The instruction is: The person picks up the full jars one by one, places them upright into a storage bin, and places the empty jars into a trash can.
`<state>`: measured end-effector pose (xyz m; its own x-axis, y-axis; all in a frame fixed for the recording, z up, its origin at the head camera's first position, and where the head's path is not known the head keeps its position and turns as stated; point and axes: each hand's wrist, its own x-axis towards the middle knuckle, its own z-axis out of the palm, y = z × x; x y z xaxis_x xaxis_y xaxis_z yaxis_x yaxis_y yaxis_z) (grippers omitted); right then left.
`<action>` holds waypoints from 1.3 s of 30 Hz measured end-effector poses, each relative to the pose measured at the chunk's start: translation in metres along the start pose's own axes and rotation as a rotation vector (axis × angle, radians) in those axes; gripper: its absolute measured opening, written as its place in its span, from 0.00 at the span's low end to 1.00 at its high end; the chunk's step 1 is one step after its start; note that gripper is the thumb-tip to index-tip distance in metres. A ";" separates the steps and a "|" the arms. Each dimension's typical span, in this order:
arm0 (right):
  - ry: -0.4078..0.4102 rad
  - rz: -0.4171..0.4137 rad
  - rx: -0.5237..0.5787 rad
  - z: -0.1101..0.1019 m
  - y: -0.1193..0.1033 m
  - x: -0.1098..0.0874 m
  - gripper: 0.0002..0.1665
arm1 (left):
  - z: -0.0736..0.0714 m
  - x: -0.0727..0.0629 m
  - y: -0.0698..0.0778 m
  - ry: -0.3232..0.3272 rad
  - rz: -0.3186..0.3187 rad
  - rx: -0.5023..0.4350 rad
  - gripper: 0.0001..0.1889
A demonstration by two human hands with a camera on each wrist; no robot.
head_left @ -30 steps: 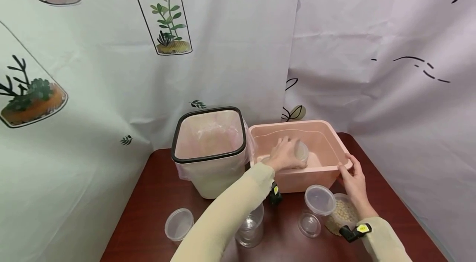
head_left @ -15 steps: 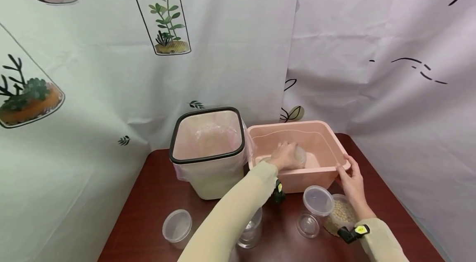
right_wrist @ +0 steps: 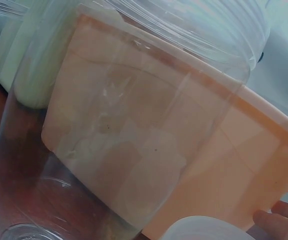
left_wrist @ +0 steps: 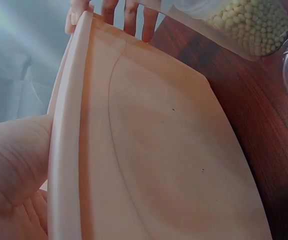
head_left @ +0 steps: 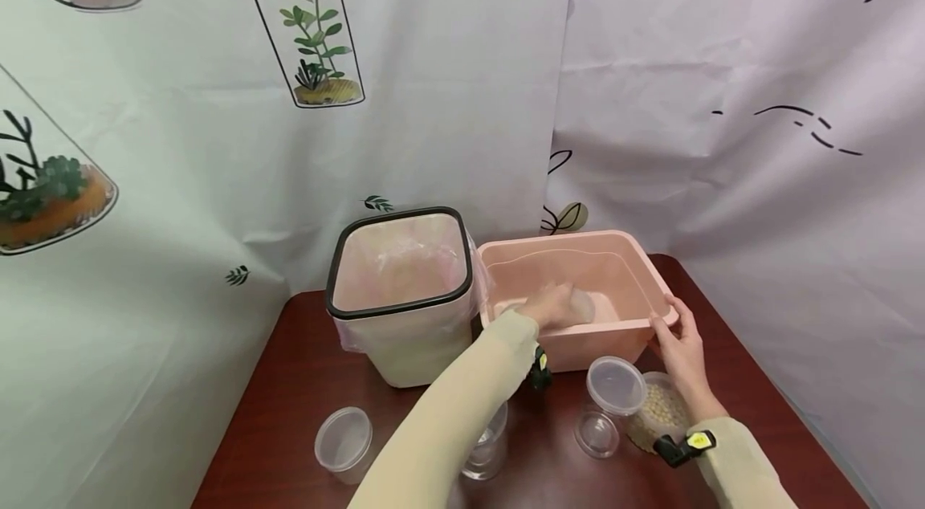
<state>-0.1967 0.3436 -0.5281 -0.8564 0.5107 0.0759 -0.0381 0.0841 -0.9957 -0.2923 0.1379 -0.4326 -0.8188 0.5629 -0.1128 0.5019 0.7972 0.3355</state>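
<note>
My left hand (head_left: 551,307) reaches over the front rim into a pink plastic basin (head_left: 592,350). Its fingers hold a clear plastic jar (head_left: 582,307), blurred and partly covered by the hand; the contents cannot be made out. In the left wrist view the left hand (left_wrist: 14,165) lies behind the basin wall (left_wrist: 169,130), which hides its fingers. My right hand (head_left: 682,352) grips the basin's front right corner, thumb on the near side. In the right wrist view its fingers (right_wrist: 274,222) touch the basin's outer wall.
A lidded jar of pale beans (head_left: 663,406) stands under my right wrist, beside a clear lidded jar (head_left: 617,386). Another clear jar (head_left: 482,461) is partly behind my left sleeve. Further left are a lidded tub (head_left: 344,439) and a black-rimmed, bag-lined bin (head_left: 415,344).
My left hand has gone slightly lower into the basin with the jar. The right hand stays on the basin's corner. The whole head view has shifted a little.
</note>
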 end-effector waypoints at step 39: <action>-0.097 0.044 -0.094 0.001 -0.045 -0.024 0.37 | -0.016 -0.044 0.019 0.190 0.186 -0.003 0.35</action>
<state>-0.1752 0.3270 -0.4848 -0.9022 0.4308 0.0227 0.0449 0.1461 -0.9882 -0.2512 0.1250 -0.4058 -0.7506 0.6481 0.1288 0.6479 0.6834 0.3365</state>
